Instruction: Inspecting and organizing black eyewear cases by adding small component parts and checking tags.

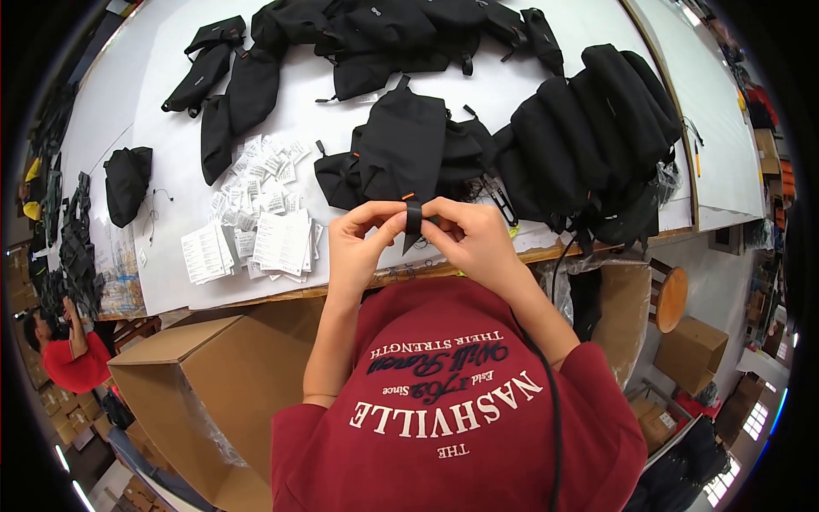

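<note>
Black strap held between two hands at the near edge of the desk

Largest item: the white desk, carrying a heap of black bags to the right and a row of others along its far side. Next, one black bag lies directly ahead of the person, its long axis pointing away from the body. Left of it sit loose paper labels and, nearer the edge, neat paper stacks.

The strap lies between the fingertips, at the bag's near end, its length in line with the bag. Neither hand is nearer; each meets one side. The left hand pinches the left edge between thumb and forefinger — forearm nearly upright. The right hand pinches the opposite edge, its forearm slanting in from lower right. Both turn inward. Smallest: an orange tab just beyond the strap — whether joined to it cannot be told.
</note>
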`<state>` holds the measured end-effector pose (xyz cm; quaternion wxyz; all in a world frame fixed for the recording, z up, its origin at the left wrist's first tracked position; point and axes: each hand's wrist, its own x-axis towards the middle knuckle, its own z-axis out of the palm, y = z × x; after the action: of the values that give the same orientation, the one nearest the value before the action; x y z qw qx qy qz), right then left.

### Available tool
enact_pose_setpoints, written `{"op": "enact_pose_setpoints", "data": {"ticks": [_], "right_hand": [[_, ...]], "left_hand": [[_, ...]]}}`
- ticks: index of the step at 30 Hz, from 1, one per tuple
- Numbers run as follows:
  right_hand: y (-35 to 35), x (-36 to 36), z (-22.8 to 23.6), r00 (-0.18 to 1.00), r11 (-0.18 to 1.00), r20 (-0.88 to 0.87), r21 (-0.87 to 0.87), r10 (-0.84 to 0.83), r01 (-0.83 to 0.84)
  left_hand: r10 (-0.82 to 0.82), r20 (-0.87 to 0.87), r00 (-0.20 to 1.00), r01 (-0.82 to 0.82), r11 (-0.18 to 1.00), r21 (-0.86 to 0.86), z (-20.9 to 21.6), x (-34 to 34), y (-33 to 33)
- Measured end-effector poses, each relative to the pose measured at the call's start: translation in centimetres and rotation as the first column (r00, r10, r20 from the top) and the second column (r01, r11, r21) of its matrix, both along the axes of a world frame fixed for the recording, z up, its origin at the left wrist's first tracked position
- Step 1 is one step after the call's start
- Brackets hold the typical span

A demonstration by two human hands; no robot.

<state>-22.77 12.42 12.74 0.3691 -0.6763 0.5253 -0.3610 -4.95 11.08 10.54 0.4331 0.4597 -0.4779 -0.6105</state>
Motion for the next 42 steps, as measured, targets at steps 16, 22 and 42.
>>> {"op": "enact_pose_setpoints", "data": {"ticks": [16,22,42], "right_hand": [[-0.6,-2.4,2.0,0.672,0.893,0.74,0.31,-0.011,-0.327],[0.0,-1.6,2.3,0.696,0.93,0.717,0.276,-0.031,-0.243],[0.7,0.1,2.2,0.751,0.979,0.66,0.14,0.016,-0.145]], "left_hand": [[-0.041,-0.383,0.923,0.007,0.996,-0.088,1.9,0.2,0.8],[-0.032,-0.17,0.985,-0.001,0.982,-0.189,2.9,-0.6,1.1],[-0.052,-0.009,0.999,0.048,0.957,-0.286,3.4,-1.6,1.4]]}}
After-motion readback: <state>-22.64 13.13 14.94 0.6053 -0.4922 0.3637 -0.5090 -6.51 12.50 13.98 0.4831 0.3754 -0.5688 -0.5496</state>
